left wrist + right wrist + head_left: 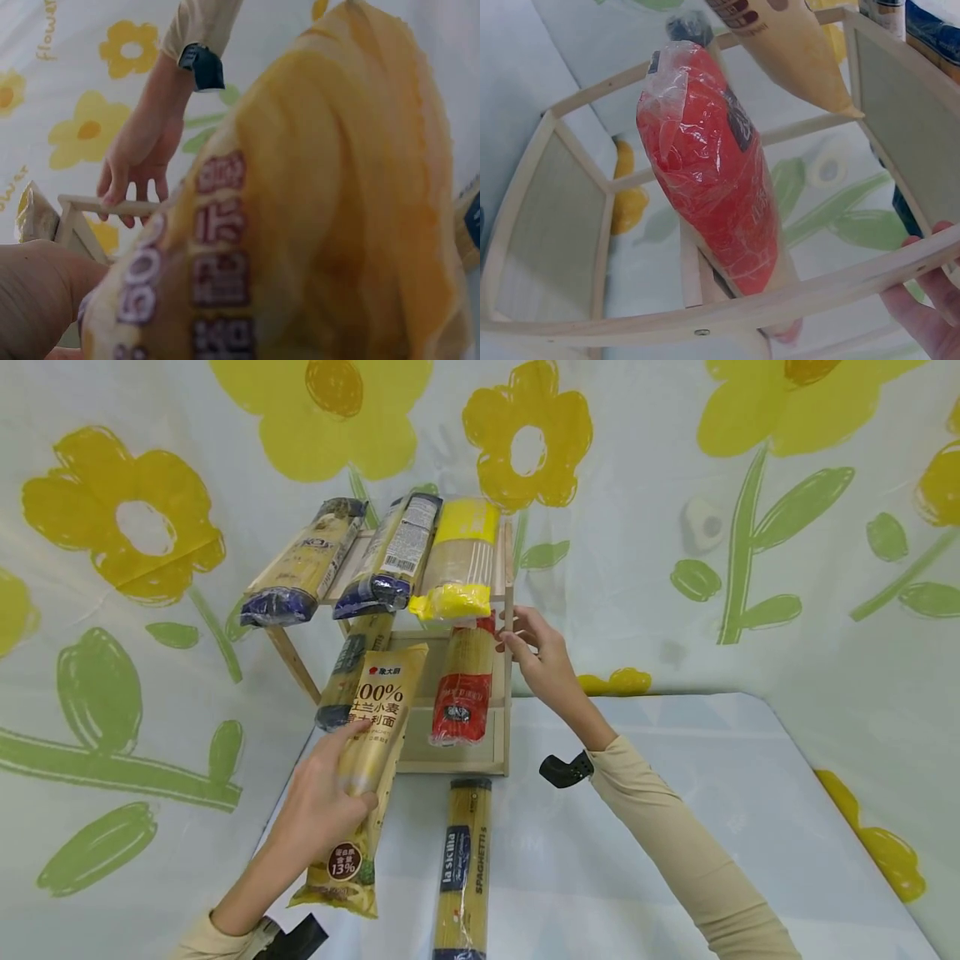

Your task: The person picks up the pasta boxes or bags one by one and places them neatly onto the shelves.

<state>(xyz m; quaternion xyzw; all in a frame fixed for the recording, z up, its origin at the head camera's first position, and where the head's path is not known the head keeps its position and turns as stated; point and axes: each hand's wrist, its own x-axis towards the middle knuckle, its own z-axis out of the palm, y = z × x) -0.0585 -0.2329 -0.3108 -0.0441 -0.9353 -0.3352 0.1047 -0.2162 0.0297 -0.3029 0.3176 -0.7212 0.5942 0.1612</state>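
My left hand (pixel 322 797) grips a golden spaghetti packet (pixel 386 689), thumb on one side and fingers across its front. The packet tilts in front of the left part of a wooden rack (pixel 450 767) and fills much of the left wrist view. My right hand (pixel 547 664) holds the rack's right side post, fingers curled around the wood, as the right wrist view shows at its lower right. Just left of that hand, a red spaghetti packet (pixel 460 693) lies inside the rack. A dark blue-ended packet (pixel 348 664) lies at left inside, partly hidden by the golden one.
On the rack's top lie a blue-ended pasta packet (pixel 303 568), another with a white label (pixel 393 556) and a yellow-ended one (pixel 459 552). A spaghetti packet (pixel 467 860) lies on the white table (pixel 637 777) in front. A flower-printed cloth (pixel 622 527) hangs behind.
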